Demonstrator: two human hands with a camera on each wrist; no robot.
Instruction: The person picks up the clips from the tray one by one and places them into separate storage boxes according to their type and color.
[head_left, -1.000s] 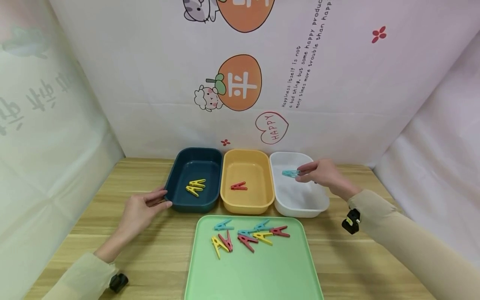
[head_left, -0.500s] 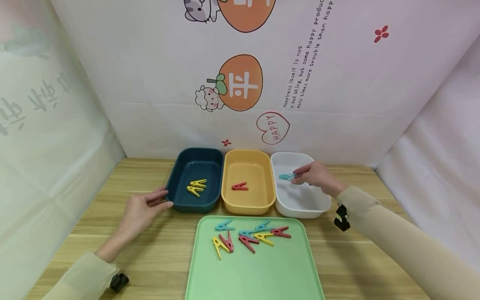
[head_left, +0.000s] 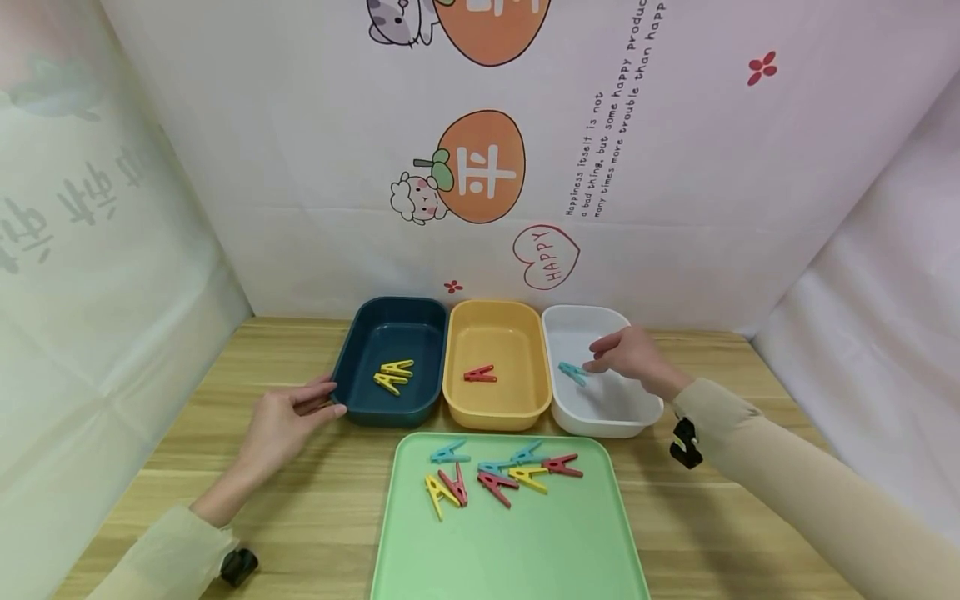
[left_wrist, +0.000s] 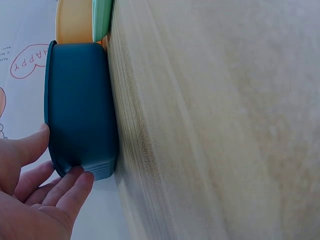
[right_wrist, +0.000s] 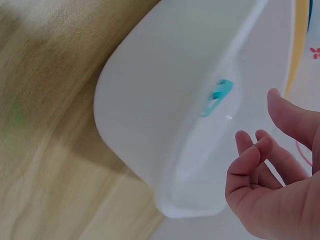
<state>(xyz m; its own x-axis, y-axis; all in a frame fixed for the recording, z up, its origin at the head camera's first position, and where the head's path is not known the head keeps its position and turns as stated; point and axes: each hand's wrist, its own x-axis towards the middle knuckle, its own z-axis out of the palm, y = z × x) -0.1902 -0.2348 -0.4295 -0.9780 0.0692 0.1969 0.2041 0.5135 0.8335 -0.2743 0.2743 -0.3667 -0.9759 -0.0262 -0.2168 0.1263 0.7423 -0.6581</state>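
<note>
We note the right hand [head_left: 633,360] over the white bin [right_wrist: 140,85], grip apart; the blue clip [head_left: 573,372] lies inside, seemingly on the bottom. The left hand [head_left: 279,421], grip also apart, touches the dark blue bin [left_wrist: 82,105].

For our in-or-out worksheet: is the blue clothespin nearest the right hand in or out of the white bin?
In: the right wrist view shows the blue clothespin inside the white bin, apart from the right hand.

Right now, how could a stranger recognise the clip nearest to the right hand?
Behind the green tray, three bins stand in a row. Take the white bin, below the right hand. The light-blue clip is alone inside it; the other light-blue clips are on the tray.
</note>
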